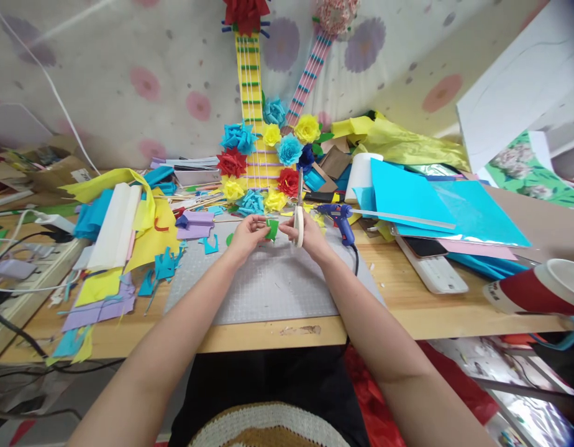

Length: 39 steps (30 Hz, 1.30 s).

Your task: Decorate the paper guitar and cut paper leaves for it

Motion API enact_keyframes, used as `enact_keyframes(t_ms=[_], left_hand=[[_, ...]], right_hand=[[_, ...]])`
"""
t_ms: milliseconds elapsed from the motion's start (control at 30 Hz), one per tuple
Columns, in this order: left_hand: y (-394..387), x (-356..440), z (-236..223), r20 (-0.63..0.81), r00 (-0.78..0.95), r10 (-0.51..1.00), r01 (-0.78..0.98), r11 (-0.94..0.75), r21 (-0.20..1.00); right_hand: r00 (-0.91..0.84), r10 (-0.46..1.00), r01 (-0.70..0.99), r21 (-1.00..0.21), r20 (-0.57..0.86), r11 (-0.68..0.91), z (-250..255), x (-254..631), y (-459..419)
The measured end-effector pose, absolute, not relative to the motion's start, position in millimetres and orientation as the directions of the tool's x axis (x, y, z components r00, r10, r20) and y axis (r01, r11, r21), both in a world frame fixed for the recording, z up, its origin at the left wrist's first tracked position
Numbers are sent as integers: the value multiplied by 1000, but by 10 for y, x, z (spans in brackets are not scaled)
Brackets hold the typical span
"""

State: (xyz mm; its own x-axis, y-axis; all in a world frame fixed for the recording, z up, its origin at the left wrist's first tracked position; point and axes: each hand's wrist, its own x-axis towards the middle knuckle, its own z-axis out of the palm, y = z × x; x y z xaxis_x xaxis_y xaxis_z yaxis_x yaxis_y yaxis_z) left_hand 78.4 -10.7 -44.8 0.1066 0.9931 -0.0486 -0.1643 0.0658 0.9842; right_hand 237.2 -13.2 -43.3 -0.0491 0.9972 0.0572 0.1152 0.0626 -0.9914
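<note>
Between the fingers of my left hand (250, 238) is a small piece of green paper (271, 230), pinched above the grey cutting mat (273, 292). My right hand (314, 236) is closed around a pair of scissors (299, 225) with white handles, the blades pointing up and away from me. The right fingertips are close to the paper's right edge; whether they touch it I cannot tell. Another bit of green lies just left of my left hand. Behind both hands stands a yellow paper guitar (260, 167) trimmed with red, blue and yellow paper flowers.
A blue glue gun (340, 220) lies right of my right hand, its cord running down the mat. Blue sheets (408, 192), a white device (436, 270) and a paper cup (543, 288) are farther right. Crepe paper scraps (100, 298) and a power strip (40, 273) lie left.
</note>
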Motion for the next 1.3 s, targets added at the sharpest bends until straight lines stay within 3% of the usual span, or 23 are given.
enact_keyframes(t_ms=[200,467,600,733,867,1100,1300], left_hand=[[-172,789,-581,3,153,988,-157,21,987],[-169,734,-567,38,-87,996,-165,-52,985],[-160,734,-560,112,-153,982,-221,-144,965],[-135,719,-563,75,-186,980,-300,-129,945],[-114,699,-558,-12,-179,984,-352,-52,934],[-182,736,-504,-2,-101,995,-335,-32,942],[-242,774,-495,-100,113,989,-274,128,953]], right_hand=[[-21,999,36,-999,28,29,-517,2332,-110],[-116,987,-16,-993,115,114,-444,2328,-184],[-188,963,55,-977,194,208,-405,2331,-225],[-296,934,191,-946,200,263,-334,2353,-274],[-348,920,275,-918,181,285,-301,2348,-310],[-267,925,248,-908,272,339,-374,2357,-275],[-257,938,271,-915,231,299,-324,2344,-293]])
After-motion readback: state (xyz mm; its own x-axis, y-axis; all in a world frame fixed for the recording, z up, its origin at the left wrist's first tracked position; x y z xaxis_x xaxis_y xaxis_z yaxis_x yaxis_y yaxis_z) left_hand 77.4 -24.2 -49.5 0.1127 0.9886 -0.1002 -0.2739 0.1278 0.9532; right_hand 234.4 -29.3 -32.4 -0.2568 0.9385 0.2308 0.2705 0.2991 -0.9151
